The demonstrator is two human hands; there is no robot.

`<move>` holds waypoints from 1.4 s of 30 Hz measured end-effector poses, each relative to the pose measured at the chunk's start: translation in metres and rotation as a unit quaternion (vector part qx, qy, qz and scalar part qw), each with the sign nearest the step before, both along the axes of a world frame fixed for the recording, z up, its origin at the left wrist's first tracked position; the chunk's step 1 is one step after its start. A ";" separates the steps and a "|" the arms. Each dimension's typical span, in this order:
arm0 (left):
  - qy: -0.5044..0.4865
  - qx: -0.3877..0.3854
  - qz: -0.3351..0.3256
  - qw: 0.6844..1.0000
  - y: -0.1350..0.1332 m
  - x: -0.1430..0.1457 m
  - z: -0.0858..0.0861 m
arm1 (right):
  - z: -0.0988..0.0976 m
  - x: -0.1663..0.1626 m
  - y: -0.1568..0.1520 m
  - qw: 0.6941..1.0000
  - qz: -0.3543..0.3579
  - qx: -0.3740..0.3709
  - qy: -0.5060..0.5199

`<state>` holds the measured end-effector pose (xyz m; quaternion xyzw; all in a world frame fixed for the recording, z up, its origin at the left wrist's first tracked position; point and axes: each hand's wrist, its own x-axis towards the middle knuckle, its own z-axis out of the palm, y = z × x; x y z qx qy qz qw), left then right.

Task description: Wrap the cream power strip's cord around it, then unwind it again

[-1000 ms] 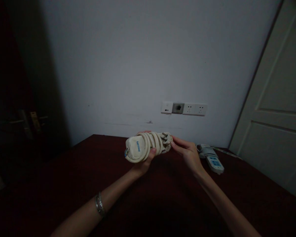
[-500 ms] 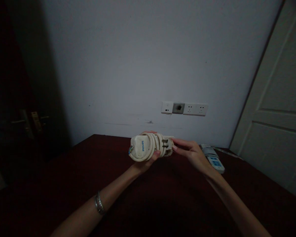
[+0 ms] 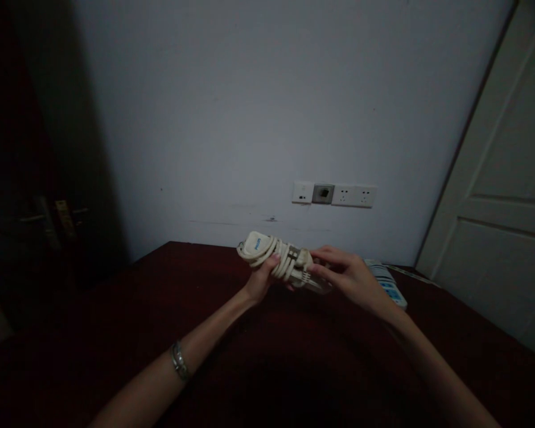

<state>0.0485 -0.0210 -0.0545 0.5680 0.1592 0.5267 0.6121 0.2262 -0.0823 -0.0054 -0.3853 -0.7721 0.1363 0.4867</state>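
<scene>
I hold a cream power strip (image 3: 267,252) with its cord wound around the body, above a dark red table (image 3: 116,333). My left hand (image 3: 261,279) grips the strip from below, thumb over the cord coils. My right hand (image 3: 350,276) pinches the plug (image 3: 304,261) at the strip's right end. The strip is tilted, its left end raised and showing a blue logo.
A second power strip (image 3: 390,285) with blue markings lies on the table behind my right hand. A row of wall sockets (image 3: 334,195) is on the white wall. A white door (image 3: 499,196) stands at right, a dark door with a handle (image 3: 49,217) at left.
The strip has turned and tilted, its left end now higher and its right end lower. My right hand has closed in on the plug end.
</scene>
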 end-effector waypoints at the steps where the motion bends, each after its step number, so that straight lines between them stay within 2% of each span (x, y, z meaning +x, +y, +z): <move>1: -0.014 -0.021 -0.017 1.000 0.000 0.001 0.001 | 0.000 0.000 0.000 1.000 -0.008 -0.003 -0.002; 10: -0.067 -0.086 -0.059 0.992 0.001 -0.001 0.006 | -0.004 -0.001 0.007 0.998 -0.059 0.020 -0.001; 13: -0.081 -0.113 -0.071 0.988 0.003 -0.002 0.007 | -0.006 0.002 0.008 0.998 -0.057 -0.009 0.030; 15: -0.087 -0.136 -0.076 0.984 0.006 -0.004 0.008 | -0.007 0.001 0.008 0.996 -0.031 -0.069 0.050; 18: -0.080 -0.182 -0.090 0.976 0.011 -0.006 0.007 | -0.010 -0.004 0.008 0.986 0.046 -0.157 0.037; 21: -0.057 -0.194 -0.129 0.971 0.019 -0.009 0.001 | -0.017 -0.010 0.012 0.972 0.117 -0.201 0.030; 24: -0.013 -0.181 -0.162 0.970 0.028 -0.010 -0.006 | -0.030 -0.016 0.020 0.964 0.129 -0.227 0.049; 28: 0.018 -0.189 -0.152 0.970 0.036 -0.009 -0.011 | -0.053 -0.023 0.034 0.977 0.042 -0.181 0.106; 32: 0.039 -0.208 -0.196 0.958 0.041 -0.010 -0.011 | -0.078 -0.024 0.047 0.986 -0.014 -0.108 0.129; 37: 0.096 -0.224 -0.221 0.944 0.049 -0.019 -0.013 | -0.095 -0.021 0.053 0.992 -0.053 -0.060 0.093; 42: 0.076 -0.240 -0.212 0.944 0.052 -0.024 -0.015 | -0.104 -0.019 0.053 0.997 -0.070 -0.016 0.041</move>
